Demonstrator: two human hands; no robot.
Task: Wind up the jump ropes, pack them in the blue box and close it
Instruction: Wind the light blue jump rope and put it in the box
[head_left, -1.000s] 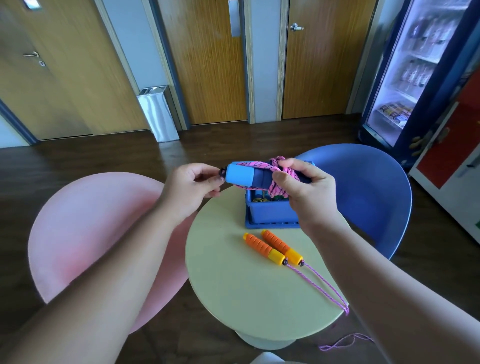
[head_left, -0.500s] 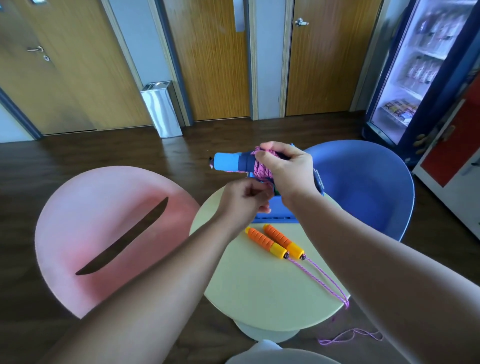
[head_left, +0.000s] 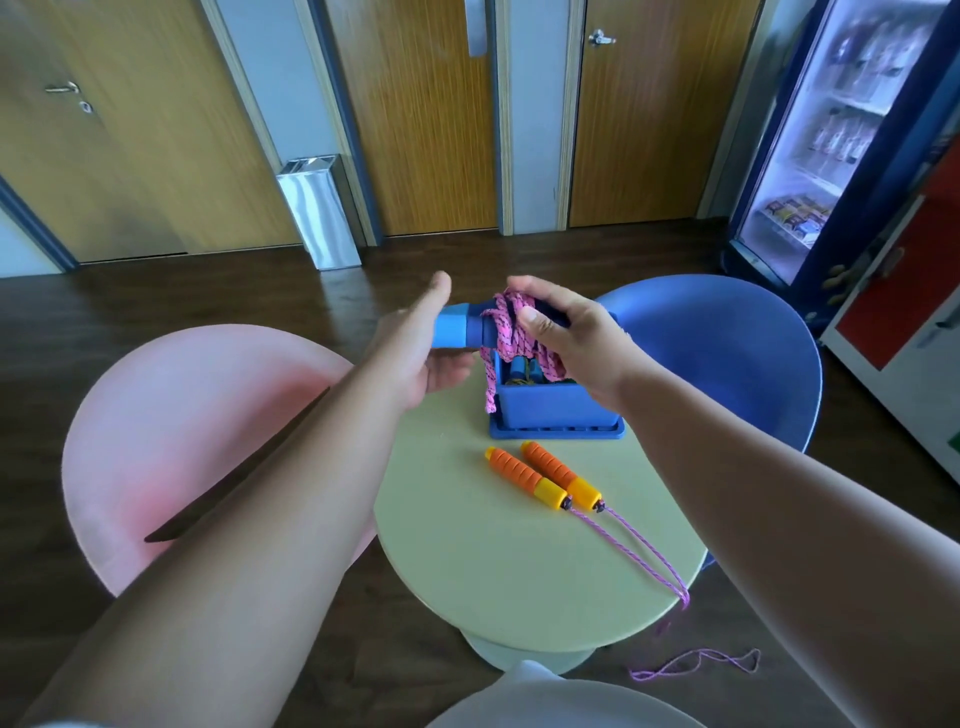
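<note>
A jump rope with blue handles (head_left: 457, 327) and a pink cord (head_left: 506, 325) wound round them is held just above the open blue box (head_left: 556, 410). My right hand (head_left: 576, 338) grips the bundle from above, over the windings. My left hand (head_left: 415, 348) lies open against the light-blue handle end, thumb straight up. One pink strand hangs over the box's left wall. Blue handles lie inside the box. A second rope with orange handles (head_left: 543, 477) lies on the round green table (head_left: 493, 582); its purple cord (head_left: 644, 551) is unwound and trails off the edge to the floor.
The box stands on a blue lid or tray (head_left: 556, 434) at the table's far edge. A pink chair (head_left: 171, 426) stands left, a blue chair (head_left: 727, 358) right, a white chair (head_left: 545, 696) at the near edge. A drinks fridge (head_left: 831, 156) is at the far right.
My left hand has come out from under the bundle, moved up and left to the handle end, and opened. My right hand still holds the wound rope over the box.
</note>
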